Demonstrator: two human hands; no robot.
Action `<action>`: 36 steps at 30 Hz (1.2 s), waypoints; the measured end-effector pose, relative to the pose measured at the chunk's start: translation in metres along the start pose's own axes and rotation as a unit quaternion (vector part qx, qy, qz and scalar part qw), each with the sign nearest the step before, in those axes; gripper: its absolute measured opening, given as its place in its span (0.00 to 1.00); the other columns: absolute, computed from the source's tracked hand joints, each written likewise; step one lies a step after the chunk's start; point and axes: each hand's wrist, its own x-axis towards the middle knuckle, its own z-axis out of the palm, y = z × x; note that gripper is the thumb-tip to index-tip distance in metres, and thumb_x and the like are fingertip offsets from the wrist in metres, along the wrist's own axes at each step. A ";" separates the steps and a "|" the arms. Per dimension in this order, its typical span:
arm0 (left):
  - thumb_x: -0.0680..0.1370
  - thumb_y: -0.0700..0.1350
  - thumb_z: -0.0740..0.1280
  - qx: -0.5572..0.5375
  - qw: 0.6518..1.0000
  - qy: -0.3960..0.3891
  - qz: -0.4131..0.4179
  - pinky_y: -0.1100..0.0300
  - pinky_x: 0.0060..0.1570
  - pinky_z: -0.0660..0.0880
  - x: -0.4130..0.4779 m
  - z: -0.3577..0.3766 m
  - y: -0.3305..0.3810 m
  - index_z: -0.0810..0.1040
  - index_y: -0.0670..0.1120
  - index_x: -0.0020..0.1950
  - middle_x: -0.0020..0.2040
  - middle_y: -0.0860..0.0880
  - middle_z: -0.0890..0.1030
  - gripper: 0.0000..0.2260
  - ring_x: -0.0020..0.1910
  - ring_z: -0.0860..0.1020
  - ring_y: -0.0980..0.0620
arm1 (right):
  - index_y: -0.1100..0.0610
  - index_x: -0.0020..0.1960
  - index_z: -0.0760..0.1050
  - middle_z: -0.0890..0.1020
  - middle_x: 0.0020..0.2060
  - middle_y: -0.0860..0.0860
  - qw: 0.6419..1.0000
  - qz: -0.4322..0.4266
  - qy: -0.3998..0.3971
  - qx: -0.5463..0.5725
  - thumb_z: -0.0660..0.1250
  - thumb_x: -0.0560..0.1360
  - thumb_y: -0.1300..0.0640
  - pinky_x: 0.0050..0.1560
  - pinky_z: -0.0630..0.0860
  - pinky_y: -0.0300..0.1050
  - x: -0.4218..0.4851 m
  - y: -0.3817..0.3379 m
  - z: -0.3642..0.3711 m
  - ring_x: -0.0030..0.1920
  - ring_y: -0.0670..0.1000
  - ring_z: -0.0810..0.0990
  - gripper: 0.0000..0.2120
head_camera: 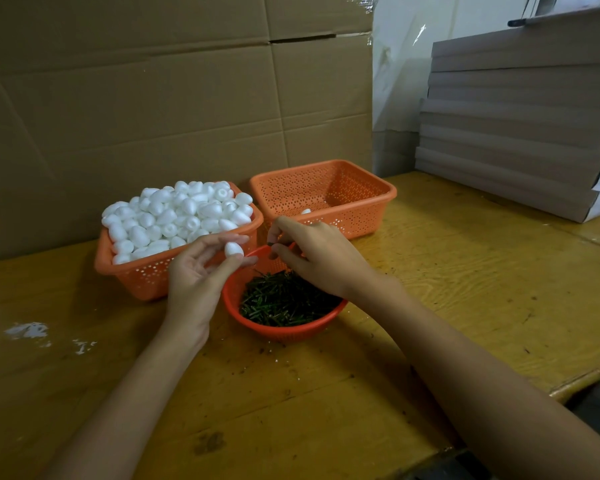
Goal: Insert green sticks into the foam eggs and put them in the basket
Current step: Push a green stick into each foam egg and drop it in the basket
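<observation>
My left hand (196, 271) pinches one white foam egg (234, 249) between thumb and fingertips, above the rim of a round red bowl (284, 332) full of green sticks (281, 299). My right hand (312, 254) pinches a thin green stick (272, 243) just to the right of the egg, a small gap apart. An orange basket (142, 275) at the left is heaped with white foam eggs (177, 213). A second orange basket (361, 220) behind my right hand holds one egg (305, 211), partly hidden.
The wooden table (465, 289) has white foam crumbs (28, 330) at the left. A wall of cardboard boxes (153, 98) stands behind the baskets. Stacked flat cartons (520, 126) fill the back right corner.
</observation>
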 end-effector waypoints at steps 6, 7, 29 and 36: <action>0.76 0.33 0.76 -0.009 1.000 0.008 0.003 0.51 0.60 0.84 -0.001 0.001 0.000 0.85 0.46 0.53 0.59 0.44 0.87 0.10 0.52 0.88 0.40 | 0.53 0.60 0.75 0.86 0.50 0.47 1.000 0.001 -0.006 -0.004 0.66 0.83 0.55 0.45 0.78 0.56 0.001 0.001 0.000 0.46 0.53 0.84 0.07; 0.76 0.33 0.76 -0.010 1.000 0.010 0.001 0.51 0.60 0.84 -0.001 0.001 -0.001 0.85 0.47 0.53 0.58 0.44 0.87 0.11 0.52 0.88 0.40 | 0.53 0.60 0.75 0.86 0.50 0.47 1.000 0.001 -0.005 -0.004 0.66 0.83 0.55 0.45 0.78 0.56 0.001 0.001 0.000 0.46 0.53 0.84 0.07; 0.79 0.35 0.74 0.014 1.000 0.015 0.007 0.54 0.59 0.84 0.002 -0.002 -0.004 0.86 0.45 0.58 0.58 0.46 0.88 0.10 0.50 0.89 0.41 | 0.54 0.60 0.75 0.86 0.50 0.48 1.000 0.000 -0.007 -0.004 0.66 0.83 0.55 0.46 0.78 0.56 0.000 0.000 -0.001 0.47 0.54 0.84 0.07; 0.79 0.37 0.74 0.017 1.000 0.011 0.007 0.47 0.62 0.81 0.002 -0.003 -0.006 0.87 0.47 0.60 0.58 0.46 0.88 0.11 0.50 0.89 0.41 | 0.53 0.60 0.75 0.86 0.48 0.48 1.000 -0.003 -0.005 -0.006 0.66 0.83 0.55 0.44 0.78 0.56 0.000 0.000 0.000 0.45 0.52 0.84 0.06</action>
